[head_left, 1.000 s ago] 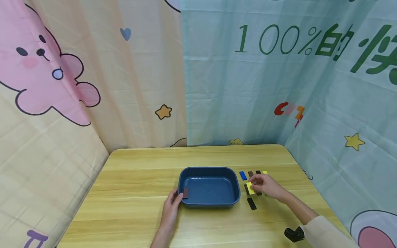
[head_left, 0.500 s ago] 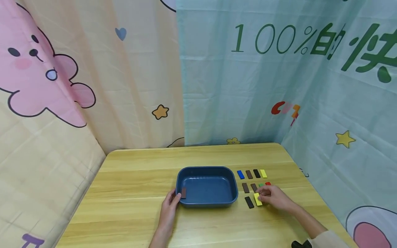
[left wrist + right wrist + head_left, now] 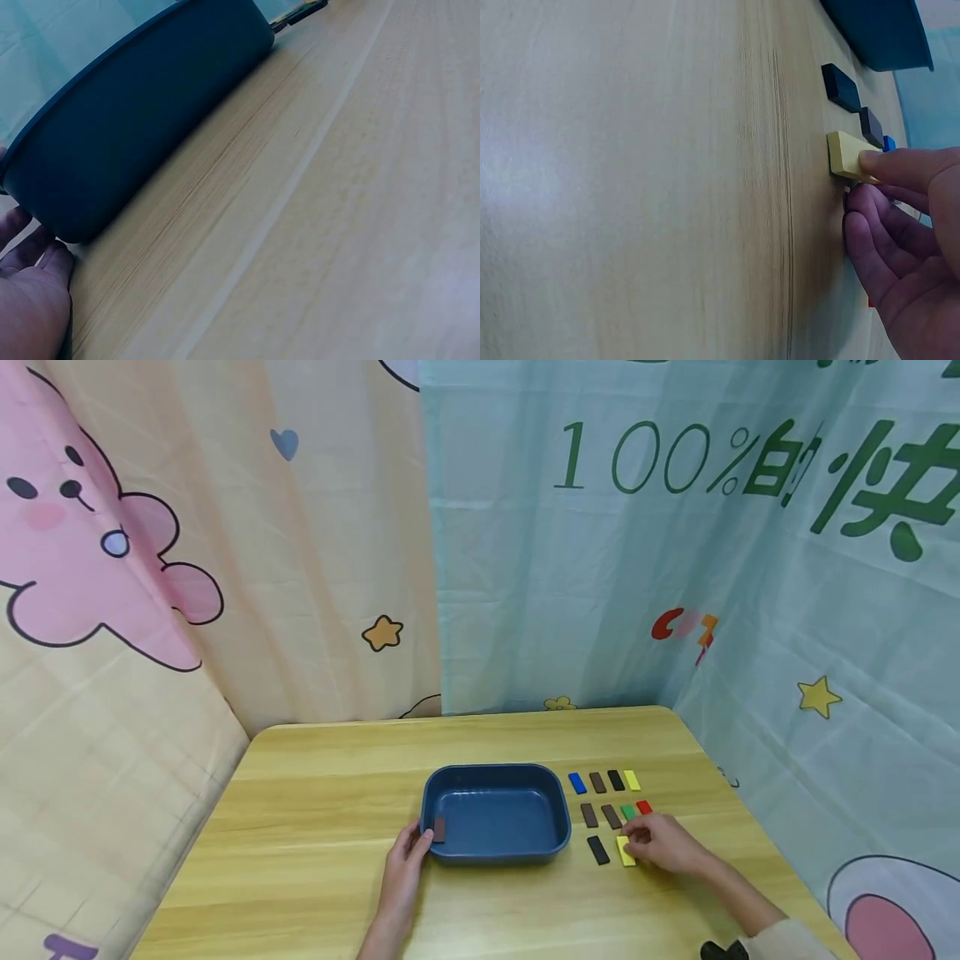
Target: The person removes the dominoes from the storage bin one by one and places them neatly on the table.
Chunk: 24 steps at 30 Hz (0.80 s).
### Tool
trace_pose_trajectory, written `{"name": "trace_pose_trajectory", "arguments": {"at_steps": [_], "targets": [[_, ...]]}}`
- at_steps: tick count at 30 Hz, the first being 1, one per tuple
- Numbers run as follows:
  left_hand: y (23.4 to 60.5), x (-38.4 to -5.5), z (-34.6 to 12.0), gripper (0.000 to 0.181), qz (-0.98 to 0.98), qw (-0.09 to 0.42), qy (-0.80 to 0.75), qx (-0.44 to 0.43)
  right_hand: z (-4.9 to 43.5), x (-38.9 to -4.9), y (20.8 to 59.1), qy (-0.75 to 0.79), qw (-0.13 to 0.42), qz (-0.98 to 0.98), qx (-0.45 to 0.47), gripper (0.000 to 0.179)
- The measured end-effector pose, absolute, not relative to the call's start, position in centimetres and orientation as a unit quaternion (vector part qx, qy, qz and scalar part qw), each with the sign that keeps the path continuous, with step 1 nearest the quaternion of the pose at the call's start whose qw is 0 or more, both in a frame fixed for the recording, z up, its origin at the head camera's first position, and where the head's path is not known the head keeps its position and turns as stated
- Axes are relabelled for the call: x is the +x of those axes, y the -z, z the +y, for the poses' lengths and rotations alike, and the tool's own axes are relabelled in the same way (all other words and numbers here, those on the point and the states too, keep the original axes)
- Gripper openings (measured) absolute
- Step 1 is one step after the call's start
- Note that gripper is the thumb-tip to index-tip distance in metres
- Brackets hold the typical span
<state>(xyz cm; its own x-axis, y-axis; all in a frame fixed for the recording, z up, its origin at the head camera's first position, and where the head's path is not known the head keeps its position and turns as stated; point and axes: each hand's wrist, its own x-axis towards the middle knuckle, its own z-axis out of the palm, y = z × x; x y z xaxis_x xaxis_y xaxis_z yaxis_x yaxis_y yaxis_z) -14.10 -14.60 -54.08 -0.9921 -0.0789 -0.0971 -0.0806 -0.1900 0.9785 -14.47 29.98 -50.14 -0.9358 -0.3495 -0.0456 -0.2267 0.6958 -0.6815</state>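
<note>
A dark blue rectangular basin (image 3: 497, 858) stands mid-table, its left end held by my left hand (image 3: 402, 875), thumb at the rim and fingers along the outside wall. Inside, by that end, is a brown block (image 3: 439, 830). In the lowest row right of the basin, my right hand (image 3: 663, 843) pinches a flat yellow block (image 3: 625, 852); the right wrist view shows the thumb on top of this yellow block (image 3: 846, 155), which is at the tabletop. A black block (image 3: 597, 850) lies to its left.
Behind lie brown blocks (image 3: 589, 815) (image 3: 611, 817), a green block (image 3: 628, 812) and a red block (image 3: 644, 807). The back row has blue (image 3: 577, 783), brown, black and yellow blocks. Curtains (image 3: 510, 568) border the wooden table (image 3: 315, 827).
My right hand has carried the yellow block from over the middle row toward the front, down beside the black block. My left hand keeps its hold on the basin; the head view shifted slightly.
</note>
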Motion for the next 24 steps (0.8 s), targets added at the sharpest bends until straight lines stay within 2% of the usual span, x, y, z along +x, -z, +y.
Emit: {"name": "trace_pose_trajectory", "arguments": {"at_steps": [13, 24], "targets": [[53.8, -13.9, -14.4, 0.056, 0.644, -0.001, -0.763, -0.062, 29.3, -14.6, 50.0, 0.328, 0.066, 0.928, -0.166, 0.01], [53.7, -13.9, -14.5, 0.053, 0.644, -0.007, -0.763, -0.062, 26.5, -16.0, 46.9, 0.303, 0.014, 0.94, -0.154, 0.006]]}}
